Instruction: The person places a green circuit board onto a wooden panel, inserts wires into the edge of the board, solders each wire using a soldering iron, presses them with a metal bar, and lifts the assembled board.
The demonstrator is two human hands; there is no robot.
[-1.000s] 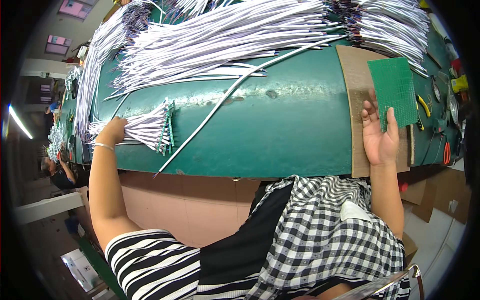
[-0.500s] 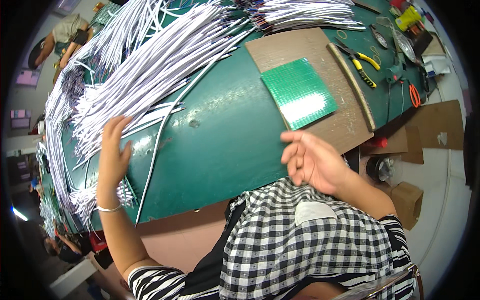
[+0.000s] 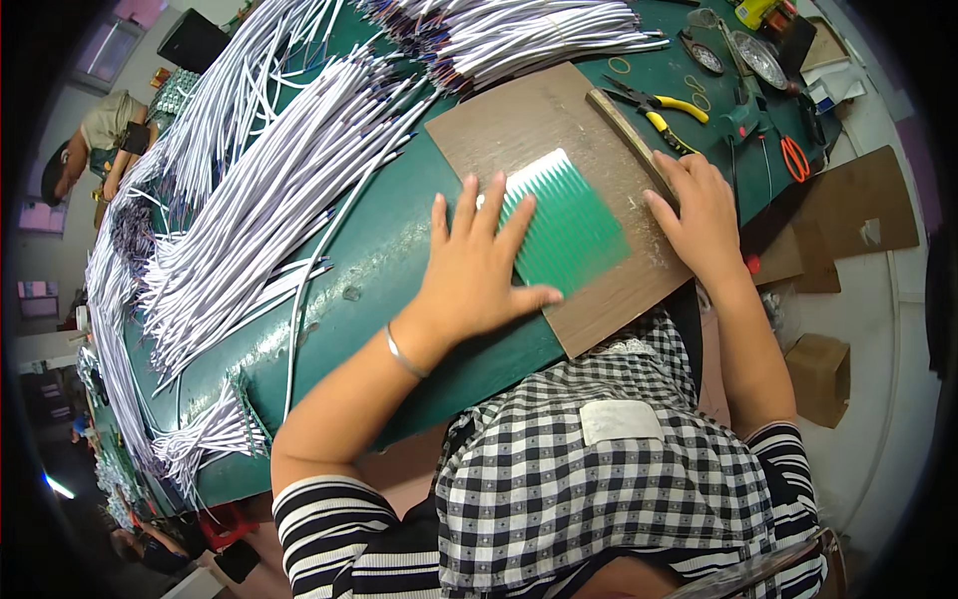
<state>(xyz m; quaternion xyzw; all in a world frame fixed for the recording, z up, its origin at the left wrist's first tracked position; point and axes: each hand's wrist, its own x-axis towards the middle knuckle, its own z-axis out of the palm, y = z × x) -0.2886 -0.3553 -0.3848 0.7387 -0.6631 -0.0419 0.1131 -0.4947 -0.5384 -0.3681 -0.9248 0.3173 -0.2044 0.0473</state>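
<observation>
My left hand [image 3: 477, 265], fingers spread, lies over the left edge of a green ridged square pad [image 3: 579, 225], its thumb at the pad's lower corner. Glare whitens the pad's far corner. Under the pad is a flat brown board [image 3: 509, 112]. A narrow wooden strip [image 3: 624, 130] runs along the board's right side. My right hand [image 3: 702, 215] rests over the near part of that strip, thumb apart from the fingers, and hides what is beneath the palm.
Bundles of white cables [image 3: 269, 200] cover the table's left, with another bundle [image 3: 539, 45] at the back. Yellow-handled pliers [image 3: 664, 108], orange-handled scissors [image 3: 794, 158] and metal dishes [image 3: 758, 60] lie at the right. A person [image 3: 110, 135] is at the far left.
My left hand has moved right, from beside the white cables onto the pad. My right hand has moved up and forward from near my apron to the wooden strip. The view has shifted.
</observation>
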